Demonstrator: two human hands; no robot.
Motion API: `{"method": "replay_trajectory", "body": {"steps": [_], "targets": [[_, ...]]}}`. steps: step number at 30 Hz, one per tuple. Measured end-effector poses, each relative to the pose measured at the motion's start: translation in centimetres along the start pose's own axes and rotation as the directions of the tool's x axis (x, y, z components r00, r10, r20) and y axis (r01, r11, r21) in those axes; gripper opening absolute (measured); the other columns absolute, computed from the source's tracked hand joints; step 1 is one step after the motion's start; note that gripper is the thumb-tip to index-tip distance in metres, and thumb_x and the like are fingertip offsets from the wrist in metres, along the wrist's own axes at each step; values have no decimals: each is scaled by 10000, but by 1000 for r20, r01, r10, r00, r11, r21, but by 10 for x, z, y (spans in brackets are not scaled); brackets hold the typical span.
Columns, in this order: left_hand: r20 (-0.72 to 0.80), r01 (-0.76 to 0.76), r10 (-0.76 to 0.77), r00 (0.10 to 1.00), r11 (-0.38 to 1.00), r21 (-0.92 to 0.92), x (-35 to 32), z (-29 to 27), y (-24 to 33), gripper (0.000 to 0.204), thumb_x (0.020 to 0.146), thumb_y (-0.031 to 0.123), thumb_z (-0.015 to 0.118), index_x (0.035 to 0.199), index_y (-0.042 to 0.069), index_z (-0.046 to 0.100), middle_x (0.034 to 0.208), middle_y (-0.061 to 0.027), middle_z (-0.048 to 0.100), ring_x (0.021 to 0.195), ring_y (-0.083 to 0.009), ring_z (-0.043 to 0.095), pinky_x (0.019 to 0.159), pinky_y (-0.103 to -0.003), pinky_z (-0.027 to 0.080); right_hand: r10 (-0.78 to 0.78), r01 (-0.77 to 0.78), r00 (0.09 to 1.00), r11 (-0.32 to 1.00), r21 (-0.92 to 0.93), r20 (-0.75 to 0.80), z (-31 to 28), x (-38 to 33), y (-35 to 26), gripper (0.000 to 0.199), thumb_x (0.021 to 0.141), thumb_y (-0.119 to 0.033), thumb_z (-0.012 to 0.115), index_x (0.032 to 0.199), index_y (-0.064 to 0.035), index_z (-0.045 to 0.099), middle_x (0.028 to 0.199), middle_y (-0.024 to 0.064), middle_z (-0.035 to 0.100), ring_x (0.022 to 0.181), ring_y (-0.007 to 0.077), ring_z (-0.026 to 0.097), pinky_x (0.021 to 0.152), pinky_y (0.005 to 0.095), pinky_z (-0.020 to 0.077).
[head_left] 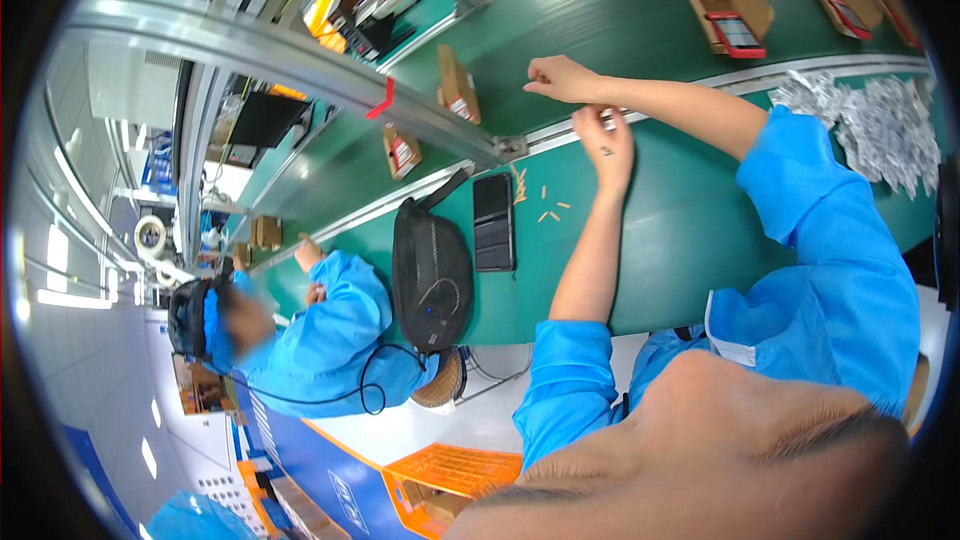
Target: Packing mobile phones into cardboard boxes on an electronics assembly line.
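Observation:
My left hand is over the front rail of the green belt, palm side partly up, its fingers curled round a small whitish item whose kind I cannot make out. Just beyond it, my right hand reaches over the belt with bent fingers. Whatever those fingers hold, if anything, is hidden. Several thin tan strips lie on the green tabletop, left of my left forearm. Beside them rests a black smartphone.
Open cardboard boxes with red-edged items sit on the belt, right and left. Clear plastic bags are heaped at right. A black bag and a metal post stand left, near a co-worker in blue.

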State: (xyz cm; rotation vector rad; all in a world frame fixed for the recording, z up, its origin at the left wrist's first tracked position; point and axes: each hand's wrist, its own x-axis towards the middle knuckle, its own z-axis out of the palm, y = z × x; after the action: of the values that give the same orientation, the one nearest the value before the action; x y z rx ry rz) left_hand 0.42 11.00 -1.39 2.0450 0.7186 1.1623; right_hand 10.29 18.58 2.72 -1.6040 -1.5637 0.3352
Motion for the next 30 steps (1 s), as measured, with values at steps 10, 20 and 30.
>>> {"method": "replay_trajectory", "body": {"steps": [10, 20, 30], "targets": [[27, -11, 20, 999, 951, -308, -16, 4, -18, 477, 818, 181, 647, 1197, -20, 439, 1159, -187, 443, 1109, -313, 431, 949, -401, 353, 79, -72, 994, 994, 86, -77, 87, 88, -26, 346, 839, -237, 523, 911, 93, 598, 909, 298, 612, 864, 429, 610, 767, 464, 498], [-361, 95, -172, 917, 971, -221, 4, -8, 6, 344, 934, 231, 525, 1147, -33, 471, 1092, -124, 466, 916, -163, 483, 765, -267, 414, 53, -47, 984, 998, 40, -170, -49, -16, 27, 282, 914, -208, 450, 917, 60, 538, 798, 219, 634, 767, 365, 630, 624, 394, 486], [173, 273, -254, 952, 439, -856, -5, 0, -10, 485, 970, 396, 378, 1346, 89, 359, 1321, -71, 449, 1205, -229, 457, 998, -420, 401, -659, 495, 752, 565, -661, -1, -70, -131, -21, 407, 761, -105, 589, 1150, 4, 539, 1150, 156, 595, 944, 280, 638, 697, 326, 562]]}}
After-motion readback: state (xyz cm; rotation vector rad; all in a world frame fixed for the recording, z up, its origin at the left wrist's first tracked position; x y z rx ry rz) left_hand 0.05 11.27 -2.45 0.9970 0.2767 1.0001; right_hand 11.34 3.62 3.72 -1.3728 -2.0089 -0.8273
